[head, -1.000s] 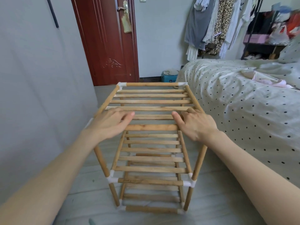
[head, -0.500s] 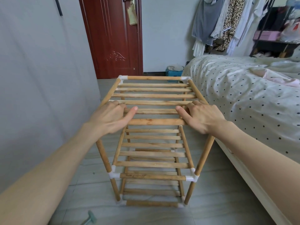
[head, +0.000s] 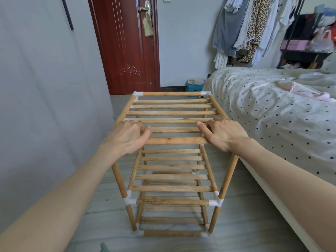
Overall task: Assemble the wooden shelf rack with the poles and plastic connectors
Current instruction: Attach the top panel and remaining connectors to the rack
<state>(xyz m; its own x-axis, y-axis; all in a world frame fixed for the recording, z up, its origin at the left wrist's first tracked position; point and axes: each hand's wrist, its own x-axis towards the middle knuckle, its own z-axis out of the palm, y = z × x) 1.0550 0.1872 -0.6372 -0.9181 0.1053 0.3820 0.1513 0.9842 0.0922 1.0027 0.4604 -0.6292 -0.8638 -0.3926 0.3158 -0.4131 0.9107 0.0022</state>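
The wooden shelf rack (head: 172, 188) stands upright on the floor, three slatted tiers joined by white plastic connectors (head: 215, 201) at the corners. My left hand (head: 127, 137) lies palm down on the near left corner of the top tier, fingers wrapped over the side pole, thumb on the front pole (head: 174, 140). My right hand (head: 222, 132) rests the same way on the near right corner. Both near top connectors are hidden under my hands.
A grey wall runs close along the left. A bed (head: 272, 110) with a dotted cover stands right beside the rack. A red door (head: 125, 44) and hanging clothes (head: 241, 28) are at the back. A small green object (head: 103, 247) lies on the floor near the bottom edge.
My hands have stayed on the rack's near top corners. The view has shifted slightly, with the rack a little lower in it than half a second ago.
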